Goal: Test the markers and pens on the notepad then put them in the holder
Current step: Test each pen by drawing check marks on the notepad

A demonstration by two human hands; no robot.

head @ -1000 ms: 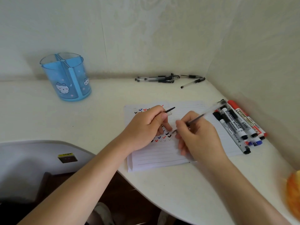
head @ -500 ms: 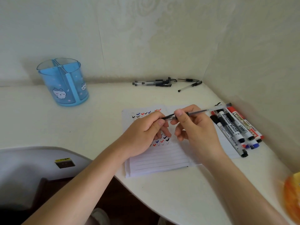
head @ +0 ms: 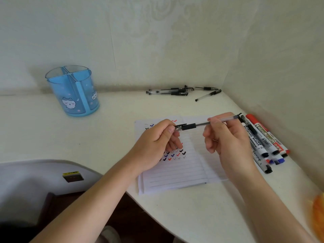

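Note:
A clear gel pen [head: 201,123] with a black grip is held level above the open lined notepad [head: 177,176]. My right hand [head: 226,141] pinches its barrel. My left hand [head: 157,142] pinches the black cap [head: 178,128], which sits on the pen's tip end. The notepad carries rows of black, blue and red tick marks. A blue divided holder [head: 72,91] with a cat picture stands at the back left, with nothing in it that I can see. Several whiteboard markers [head: 261,142] lie to the right of the pad.
Several more gel pens [head: 171,91] lie by the back wall, one loose pen [head: 207,95] near the corner. The wall closes in on the right. A grey chair back [head: 43,174] sits below the table's curved front edge. An orange object [head: 318,214] shows at the right edge.
My right hand lifted the pen off the notepad and turned it level. The cap in my left hand has met the pen's tip and now sits on it.

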